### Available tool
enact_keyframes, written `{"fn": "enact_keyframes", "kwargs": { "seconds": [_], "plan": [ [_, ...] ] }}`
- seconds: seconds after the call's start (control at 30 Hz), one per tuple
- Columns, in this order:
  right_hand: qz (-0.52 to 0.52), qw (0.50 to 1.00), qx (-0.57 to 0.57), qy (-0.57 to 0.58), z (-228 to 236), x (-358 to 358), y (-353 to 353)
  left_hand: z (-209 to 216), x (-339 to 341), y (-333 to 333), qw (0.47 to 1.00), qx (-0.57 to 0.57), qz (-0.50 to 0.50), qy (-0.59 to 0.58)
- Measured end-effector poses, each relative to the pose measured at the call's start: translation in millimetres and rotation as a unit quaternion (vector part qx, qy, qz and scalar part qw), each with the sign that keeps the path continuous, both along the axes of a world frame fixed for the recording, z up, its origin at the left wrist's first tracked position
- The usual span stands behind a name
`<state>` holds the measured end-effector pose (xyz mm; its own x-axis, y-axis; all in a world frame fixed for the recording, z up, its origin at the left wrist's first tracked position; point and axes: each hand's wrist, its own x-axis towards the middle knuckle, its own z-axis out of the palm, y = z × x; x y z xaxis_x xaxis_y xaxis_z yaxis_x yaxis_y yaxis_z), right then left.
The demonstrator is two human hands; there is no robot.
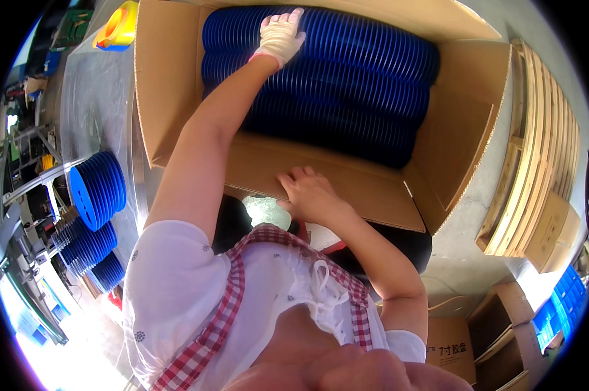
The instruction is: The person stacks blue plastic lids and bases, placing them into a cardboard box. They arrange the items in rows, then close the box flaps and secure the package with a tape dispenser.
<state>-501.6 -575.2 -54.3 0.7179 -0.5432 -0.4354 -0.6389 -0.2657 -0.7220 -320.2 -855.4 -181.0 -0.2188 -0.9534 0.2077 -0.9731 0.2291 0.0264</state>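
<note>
A large open cardboard box (167, 78) stands in front of me, holding several rows of dark blue plastic reels (346, 72) set on edge, side by side. My left hand (281, 38), in a white glove with a pink cuff, rests on top of the far row, near its left part. Its fingers lie stretched over the reel edges, and no reel is lifted. Bare, my right hand (307, 194) lies with spread fingers on the box's near flap (372, 199), close to its lower edge. The inside of the box beneath the reels is hidden.
Blue reels (99, 189) hang in stacks on a rack at the left. A yellow roll of tape (117, 27) sits beyond the box's left wall. Wooden pallets (535, 156) lie at the right, with more cardboard boxes (450, 345) at the lower right and blue crates (561, 303) beyond.
</note>
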Motion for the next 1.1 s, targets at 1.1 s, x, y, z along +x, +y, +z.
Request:
{"fn": "enact_keyframes", "kwargs": {
  "seconds": [1.1],
  "plan": [
    [-0.004,1.0,-0.005,-0.008,-10.0,-0.2,3.7,-0.5,-49.9,5.6,0.977,-0.071,-0.198,-0.022]
  ]
}}
